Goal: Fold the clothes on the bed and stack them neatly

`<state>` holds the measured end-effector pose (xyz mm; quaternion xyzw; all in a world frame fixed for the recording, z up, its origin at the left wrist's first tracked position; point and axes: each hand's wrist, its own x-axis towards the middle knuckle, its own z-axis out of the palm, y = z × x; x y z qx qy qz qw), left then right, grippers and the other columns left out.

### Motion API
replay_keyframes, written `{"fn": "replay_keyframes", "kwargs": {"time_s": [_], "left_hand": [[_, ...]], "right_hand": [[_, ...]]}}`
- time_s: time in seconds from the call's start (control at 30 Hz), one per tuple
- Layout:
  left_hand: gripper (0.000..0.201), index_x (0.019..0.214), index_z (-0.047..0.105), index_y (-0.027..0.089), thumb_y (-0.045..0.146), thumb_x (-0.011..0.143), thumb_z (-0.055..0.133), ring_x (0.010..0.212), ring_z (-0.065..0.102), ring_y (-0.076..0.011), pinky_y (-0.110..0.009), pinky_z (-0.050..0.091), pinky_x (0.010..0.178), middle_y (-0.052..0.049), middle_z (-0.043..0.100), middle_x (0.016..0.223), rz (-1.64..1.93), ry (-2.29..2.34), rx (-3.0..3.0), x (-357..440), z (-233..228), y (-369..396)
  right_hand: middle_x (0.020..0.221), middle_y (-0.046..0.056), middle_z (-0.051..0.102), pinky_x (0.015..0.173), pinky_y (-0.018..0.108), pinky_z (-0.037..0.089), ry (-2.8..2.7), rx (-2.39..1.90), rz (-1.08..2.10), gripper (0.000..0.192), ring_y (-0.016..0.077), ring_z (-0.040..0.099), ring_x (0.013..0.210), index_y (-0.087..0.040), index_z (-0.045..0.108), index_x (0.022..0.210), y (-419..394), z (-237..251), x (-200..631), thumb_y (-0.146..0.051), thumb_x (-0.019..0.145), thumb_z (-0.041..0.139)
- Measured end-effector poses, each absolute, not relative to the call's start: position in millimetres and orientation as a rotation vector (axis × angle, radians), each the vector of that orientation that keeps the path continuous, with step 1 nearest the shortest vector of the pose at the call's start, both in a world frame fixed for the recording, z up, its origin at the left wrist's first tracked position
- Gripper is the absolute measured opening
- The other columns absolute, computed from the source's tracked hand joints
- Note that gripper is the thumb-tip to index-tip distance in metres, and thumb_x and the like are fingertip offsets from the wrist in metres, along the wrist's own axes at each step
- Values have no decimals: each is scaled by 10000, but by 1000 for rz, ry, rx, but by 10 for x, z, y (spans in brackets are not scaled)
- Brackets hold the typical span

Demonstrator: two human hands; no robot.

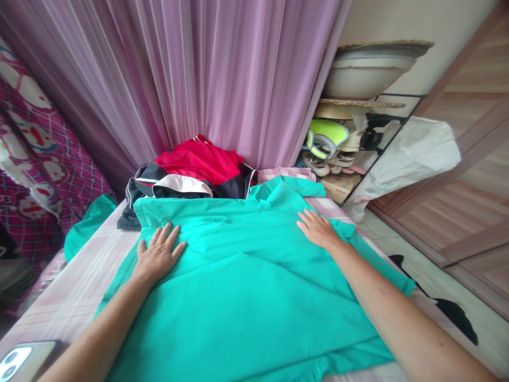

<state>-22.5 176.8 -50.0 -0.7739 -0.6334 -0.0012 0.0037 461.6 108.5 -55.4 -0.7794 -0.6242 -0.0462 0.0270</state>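
- Teal shirt [246, 286] is lying spread flat across the bed [75, 297], covering most of its pale pink striped sheet in front of us.
- We are pressing our left hand [157, 254] palm-down on the shirt's left side, fingers splayed and flat; its grip is fully open and closing on nothing.
- We are laying our right hand [316, 228] flat near the shirt's right shoulder, fingers straight and together; that grip too is open, taking hold of no cloth.
- Both forearms are reaching in from the bottom edge, well apart, with the shirt's middle lying between them.
- A heap of clothes is sitting just beyond the shirt's far edge: a red garment [199, 159] on top of a black-and-white one [175, 185].
- A pink curtain [199, 69] is hanging behind the heap.
- Another piece of teal cloth [85, 225] is lying off the bed's left edge, beside a patterned magenta blanket [32, 138].
- A phone [22, 361] is resting at the lower left corner.
- A shelf rack [350, 148] is holding shoes on the right, with a white plastic bag [409, 159] beside it.
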Motion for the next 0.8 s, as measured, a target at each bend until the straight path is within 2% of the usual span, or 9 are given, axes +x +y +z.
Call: {"fn": "replay_keyframes", "kwargs": {"time_s": [0.1,0.23,0.37,0.43,0.53,0.7,0.8], "left_hand": [[636,1549,255,284,544,968,260,1506,173,-318,-665,153,1152,-52,170,1650,-3,-1987,-2429,-216,-488,1771],[633,1544,261,307,561,963,262,1502,183,-330,-714,123,1133,-51,177,1648,-8,-2024,-2420,-196,-458,1752],[639,1542,266,301,568,961,256,1500,186,-338,-736,123,1118,-57,179,1647,-39,-2020,-2447,-192,-470,1725],[647,1543,265,299,574,958,258,1497,188,-348,-746,119,1108,-68,179,1646,-51,-2021,-2468,-203,-479,1747],[644,1540,271,307,573,954,280,1494,196,-354,-746,125,1099,-87,195,1641,-30,-2053,-2521,-228,-431,1831],[528,1464,425,342,492,994,236,1450,333,-286,-640,270,1112,-60,403,1562,-29,-2043,-2649,-203,-197,1637],[543,1464,441,300,511,997,261,1452,332,-271,-581,238,1164,-61,404,1561,-165,-1882,-2688,-119,-190,1059]], "right_hand": [[1602,92,311,1167,466,252,-1890,-2588,63,619,245,271,1468,-204,351,1526,1166,-611,4611,-491,992,229],[1582,115,347,1156,478,280,-1877,-2557,38,620,266,331,1441,-196,367,1521,1136,-450,4386,-489,990,238],[1599,44,322,1160,522,263,-2036,-2278,6,580,270,304,1456,-313,355,1526,697,-431,3843,-502,989,247],[1583,19,356,1136,555,289,-2146,-2170,54,535,288,336,1438,-384,411,1487,406,-539,3605,-510,983,283],[1547,23,419,1123,605,271,-2169,-2154,-21,490,297,372,1415,-399,479,1439,108,-714,3418,-485,985,318],[1537,28,432,1129,578,276,-2159,-2182,-105,481,264,387,1409,-352,494,1434,60,-746,3388,-444,995,321],[1541,34,425,1135,574,269,-2157,-2197,-122,482,259,381,1413,-328,499,1433,82,-713,3384,-422,997,319]]}}
